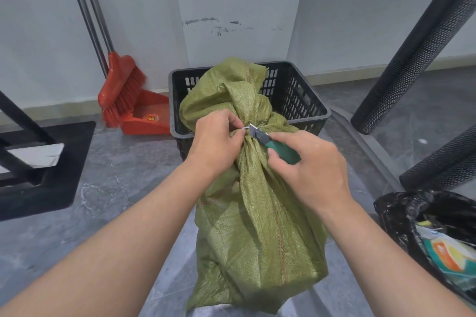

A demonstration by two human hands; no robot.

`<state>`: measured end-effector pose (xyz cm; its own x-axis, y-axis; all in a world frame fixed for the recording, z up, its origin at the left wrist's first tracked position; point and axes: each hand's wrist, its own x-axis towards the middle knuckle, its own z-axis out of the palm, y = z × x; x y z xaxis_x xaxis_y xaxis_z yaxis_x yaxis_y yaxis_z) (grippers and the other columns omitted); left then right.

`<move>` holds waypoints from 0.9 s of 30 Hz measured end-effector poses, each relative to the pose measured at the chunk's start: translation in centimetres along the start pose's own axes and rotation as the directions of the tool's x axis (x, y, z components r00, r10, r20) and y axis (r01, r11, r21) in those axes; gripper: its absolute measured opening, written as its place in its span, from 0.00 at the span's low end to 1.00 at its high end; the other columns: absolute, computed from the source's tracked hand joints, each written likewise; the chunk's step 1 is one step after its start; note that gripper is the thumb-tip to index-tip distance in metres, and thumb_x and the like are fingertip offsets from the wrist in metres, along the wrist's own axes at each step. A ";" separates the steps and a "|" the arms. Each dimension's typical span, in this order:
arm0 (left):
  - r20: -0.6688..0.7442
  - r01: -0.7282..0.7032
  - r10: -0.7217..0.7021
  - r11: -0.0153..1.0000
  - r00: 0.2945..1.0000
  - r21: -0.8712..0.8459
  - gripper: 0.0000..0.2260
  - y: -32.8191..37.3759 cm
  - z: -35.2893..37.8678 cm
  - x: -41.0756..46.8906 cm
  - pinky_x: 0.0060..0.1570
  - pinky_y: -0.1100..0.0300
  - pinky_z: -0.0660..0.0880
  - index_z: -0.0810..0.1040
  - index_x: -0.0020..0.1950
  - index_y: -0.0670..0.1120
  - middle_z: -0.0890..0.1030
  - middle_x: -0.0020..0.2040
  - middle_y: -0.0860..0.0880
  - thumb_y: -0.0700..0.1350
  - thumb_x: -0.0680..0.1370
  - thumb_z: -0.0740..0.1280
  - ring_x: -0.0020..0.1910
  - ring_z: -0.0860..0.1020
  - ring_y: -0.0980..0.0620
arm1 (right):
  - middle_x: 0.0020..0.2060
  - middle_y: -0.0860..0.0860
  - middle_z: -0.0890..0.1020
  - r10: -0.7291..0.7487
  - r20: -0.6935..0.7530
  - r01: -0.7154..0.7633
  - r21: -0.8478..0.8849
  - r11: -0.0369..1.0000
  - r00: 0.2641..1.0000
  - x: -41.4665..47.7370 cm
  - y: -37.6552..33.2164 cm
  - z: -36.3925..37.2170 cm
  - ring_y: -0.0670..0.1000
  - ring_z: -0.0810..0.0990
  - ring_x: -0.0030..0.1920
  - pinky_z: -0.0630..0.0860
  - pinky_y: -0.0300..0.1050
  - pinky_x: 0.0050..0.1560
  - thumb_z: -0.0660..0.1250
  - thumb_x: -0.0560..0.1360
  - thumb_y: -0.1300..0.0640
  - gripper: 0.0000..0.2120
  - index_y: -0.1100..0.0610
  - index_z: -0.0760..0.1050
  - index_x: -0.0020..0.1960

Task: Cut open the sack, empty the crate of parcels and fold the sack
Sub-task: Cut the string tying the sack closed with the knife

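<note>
while the sack (257, 213) blocks the crate (304, 100), a broom (119, 90) stands left.

**Grey floor and what stands on it**

The marbled grey floor (123, 177) carries a green woven sack (260, 226) in front, a black slotted crate (304, 108) just behind it, a red dustpan (146, 116) with broom (118, 90) by the wall, and a black-lined bin (401, 211) at right.

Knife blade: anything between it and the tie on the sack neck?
Nothing visible. The knife in the right hand has its blade at the tie around the sack neck. The left hand pinches the tie right beside the blade, so its fingers are close.
</note>
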<state>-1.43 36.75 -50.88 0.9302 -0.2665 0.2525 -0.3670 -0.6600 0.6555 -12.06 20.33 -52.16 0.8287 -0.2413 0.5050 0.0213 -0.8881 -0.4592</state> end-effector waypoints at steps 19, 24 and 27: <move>0.002 0.045 -0.045 0.996 0.999 -0.083 0.02 0.2 -0.6 -0.1 0.39 0.65 0.77 0.86 0.43 0.50 0.83 0.36 0.56 0.44 0.74 0.77 0.37 0.82 0.56 | 0.44 0.46 0.83 -0.091 0.021 0.094 -0.165 0.982 0.996 -0.2 -0.3 0.7 0.54 0.84 0.44 0.79 0.48 0.35 0.68 0.76 0.45 0.14 0.44 0.84 0.59; 0.017 0.078 -0.076 0.979 0.997 -0.187 0.03 0.4 -0.8 -0.2 0.41 0.59 0.82 0.87 0.42 0.49 0.85 0.36 0.55 0.42 0.71 0.78 0.37 0.83 0.55 | 0.45 0.46 0.82 -0.075 0.035 0.080 -0.192 0.978 0.997 -0.2 -0.7 0.4 0.54 0.83 0.45 0.79 0.48 0.35 0.69 0.77 0.46 0.14 0.45 0.82 0.61; 0.028 0.079 -0.074 0.966 0.997 -0.248 0.06 0.4 -0.8 -0.3 0.39 0.58 0.82 0.86 0.44 0.50 0.85 0.37 0.54 0.41 0.71 0.78 0.35 0.83 0.55 | 0.46 0.47 0.82 -0.087 0.020 0.090 -0.214 0.973 0.996 -0.3 -0.8 0.4 0.55 0.83 0.44 0.79 0.49 0.37 0.69 0.78 0.47 0.15 0.49 0.81 0.62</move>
<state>-1.83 37.11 -50.18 0.9542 -0.2362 0.1835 -0.2793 -0.4842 0.8292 -12.08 21.30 -52.22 0.8349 -0.1546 0.5282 -0.0247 -0.9693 -0.2448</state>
